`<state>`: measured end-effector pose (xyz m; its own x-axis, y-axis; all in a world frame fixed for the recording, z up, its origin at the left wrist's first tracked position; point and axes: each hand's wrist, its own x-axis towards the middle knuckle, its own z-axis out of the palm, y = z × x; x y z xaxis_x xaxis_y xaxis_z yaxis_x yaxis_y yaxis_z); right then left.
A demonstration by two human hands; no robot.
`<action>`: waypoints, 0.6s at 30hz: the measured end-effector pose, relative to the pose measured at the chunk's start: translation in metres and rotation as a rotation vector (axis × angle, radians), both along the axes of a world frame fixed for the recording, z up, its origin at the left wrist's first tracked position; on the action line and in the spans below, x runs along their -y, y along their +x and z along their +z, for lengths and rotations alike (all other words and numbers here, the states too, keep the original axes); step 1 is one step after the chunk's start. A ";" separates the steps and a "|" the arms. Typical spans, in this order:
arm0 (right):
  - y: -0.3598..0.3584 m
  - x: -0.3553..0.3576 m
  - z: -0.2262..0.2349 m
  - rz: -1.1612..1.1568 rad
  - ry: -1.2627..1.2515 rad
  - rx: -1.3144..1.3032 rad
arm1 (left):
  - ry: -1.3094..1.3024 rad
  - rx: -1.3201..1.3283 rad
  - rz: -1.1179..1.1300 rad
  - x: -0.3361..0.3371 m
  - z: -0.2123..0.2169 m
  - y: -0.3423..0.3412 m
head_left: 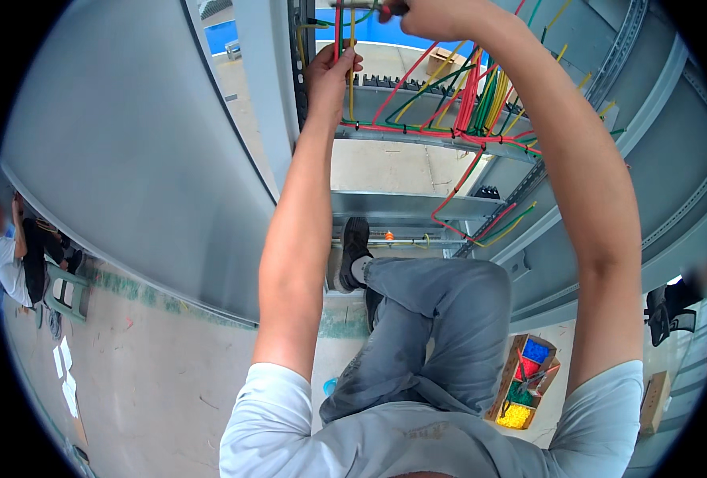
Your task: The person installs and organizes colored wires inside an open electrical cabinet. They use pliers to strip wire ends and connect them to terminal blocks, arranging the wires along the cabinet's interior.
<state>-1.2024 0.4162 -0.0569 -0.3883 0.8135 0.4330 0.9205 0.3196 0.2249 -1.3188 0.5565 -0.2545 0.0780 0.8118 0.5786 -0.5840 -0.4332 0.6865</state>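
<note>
Grey-trousered knee point(441, 319) juts below both raised arms. Left hand point(331, 73) pinches the vertical red and yellow wires point(344, 36) inside the grey cabinet point(130, 159); right hand point(437, 16), just above and right, clenches a tool point(353, 5) lying level toward them.

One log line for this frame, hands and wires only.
left hand: gripping red and yellow wires | right hand: holding tool at top edge, tool type unclear | cabinet frame: open | wire bundle: tied along rail
</note>
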 end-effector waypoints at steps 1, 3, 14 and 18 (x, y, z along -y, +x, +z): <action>-0.010 0.006 0.002 -0.170 -0.065 0.056 | -0.001 0.009 0.011 0.000 -0.001 0.000; -0.001 0.001 0.000 -0.234 -0.104 0.036 | -0.004 0.030 -0.032 0.006 0.003 0.005; -0.006 0.152 -0.090 0.574 -0.527 -1.300 | 0.016 0.052 -0.044 0.013 0.003 0.001; -0.020 0.086 -0.118 0.036 -0.578 -1.104 | 0.011 0.028 -0.021 0.013 0.006 -0.004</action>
